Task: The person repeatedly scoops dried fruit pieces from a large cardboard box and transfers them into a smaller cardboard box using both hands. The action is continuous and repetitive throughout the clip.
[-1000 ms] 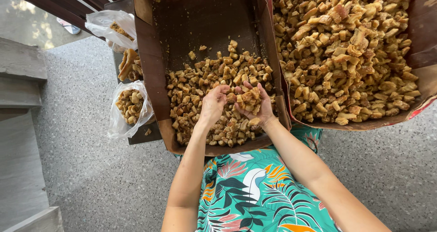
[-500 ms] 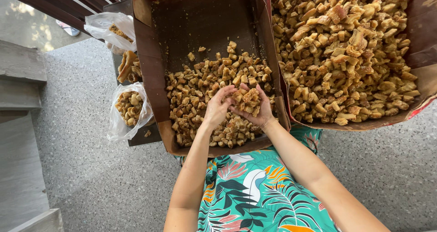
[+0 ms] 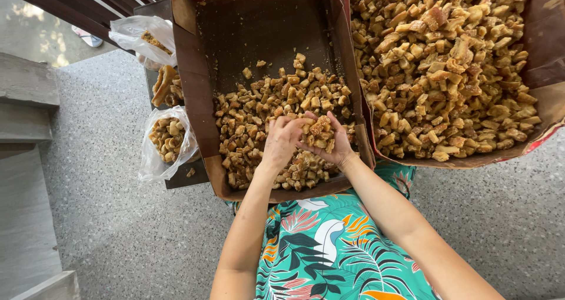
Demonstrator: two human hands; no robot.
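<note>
Both hands, your left hand (image 3: 281,140) and right hand (image 3: 331,147), cup a heap of fried crackling pieces (image 3: 319,127) at centre frame above the half-empty cardboard box (image 3: 194,88), two filled plastic bags (image 3: 168,141) at left, the right-hand box (image 3: 547,100) piled full.

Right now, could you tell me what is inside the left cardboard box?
The left cardboard box holds golden fried pieces heaped at its near end, its far floor mostly bare. Both hands cover some pieces; lower layers are hidden.
</note>
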